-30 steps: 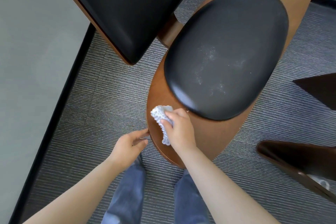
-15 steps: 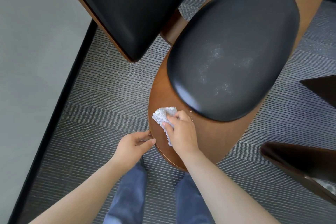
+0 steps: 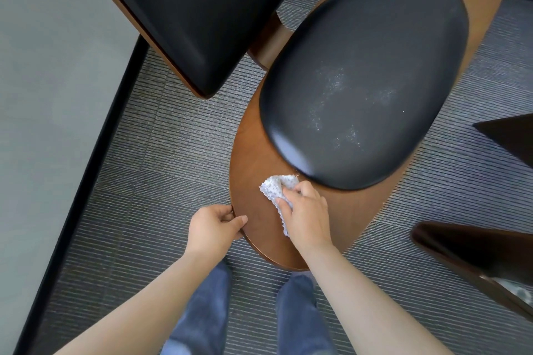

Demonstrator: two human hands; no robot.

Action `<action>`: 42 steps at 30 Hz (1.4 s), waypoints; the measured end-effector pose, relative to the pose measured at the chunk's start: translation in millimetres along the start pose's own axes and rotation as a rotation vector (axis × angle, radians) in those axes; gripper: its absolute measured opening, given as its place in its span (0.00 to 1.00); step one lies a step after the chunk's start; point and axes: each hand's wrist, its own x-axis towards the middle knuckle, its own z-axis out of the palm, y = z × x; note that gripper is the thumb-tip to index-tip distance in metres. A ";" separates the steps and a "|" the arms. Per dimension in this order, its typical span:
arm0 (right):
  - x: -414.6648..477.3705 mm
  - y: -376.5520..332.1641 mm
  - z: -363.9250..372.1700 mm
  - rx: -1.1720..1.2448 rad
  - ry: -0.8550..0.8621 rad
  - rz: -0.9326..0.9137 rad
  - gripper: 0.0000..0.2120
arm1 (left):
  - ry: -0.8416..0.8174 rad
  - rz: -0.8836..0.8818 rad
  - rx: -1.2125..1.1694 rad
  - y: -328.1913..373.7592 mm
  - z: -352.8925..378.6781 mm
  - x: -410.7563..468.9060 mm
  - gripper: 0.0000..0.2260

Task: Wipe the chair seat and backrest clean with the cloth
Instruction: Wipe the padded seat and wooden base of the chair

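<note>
Head view: your right hand point(image 3: 305, 212) grips the cloth point(image 3: 275, 186) on the wood seat point(image 3: 253, 170) — left hand point(image 3: 213, 225) pinches its edge.

Black oval seat cushion point(image 3: 363, 81): leather-like covering, smooth, low sheen, with whitish powdery speckling across the middle. Brown wooden seat shell point(image 3: 253, 176): smooth satin finish, faint grain. Black backrest pad point(image 3: 196, 8): the same leather-like covering, smooth, soft highlights, edged in brown wood. White speckled cloth point(image 3: 272, 186): soft fabric, bumpy texture, scalloped edge. Grey carpet point(image 3: 144, 181): matt, finely ribbed. Blue trousers point(image 3: 202, 314): matt denim-like fabric. Dark brown furniture piece point(image 3: 467, 248): glossy.
</note>
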 end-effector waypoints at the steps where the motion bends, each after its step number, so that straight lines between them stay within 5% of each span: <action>1: -2.1 1.6 -0.6 -0.004 0.010 0.008 0.11 | 0.006 0.001 -0.004 -0.7 0.9 -0.1 0.13; 18: -48.7 58.8 -24.5 -0.038 0.130 0.228 0.08 | 0.033 -0.035 -0.018 4.7 4.5 0.7 0.13; 25: -51.9 63.7 -37.7 0.012 0.142 0.426 0.10 | 0.059 -0.039 -0.004 9.0 4.3 -2.4 0.05; 34: 3.3 3.3 -26.7 0.207 0.150 0.000 0.15 | 0.041 -0.014 -0.018 0.4 3.9 2.2 0.07; 38: 32.8 -10.5 -12.8 0.088 0.098 -0.123 0.15 | 0.040 -0.003 -0.014 -1.6 3.7 3.1 0.12; 42: 46.6 -12.4 -9.0 -0.180 -0.131 -0.062 0.22 | 0.049 0.002 -0.026 -2.3 4.6 3.7 0.13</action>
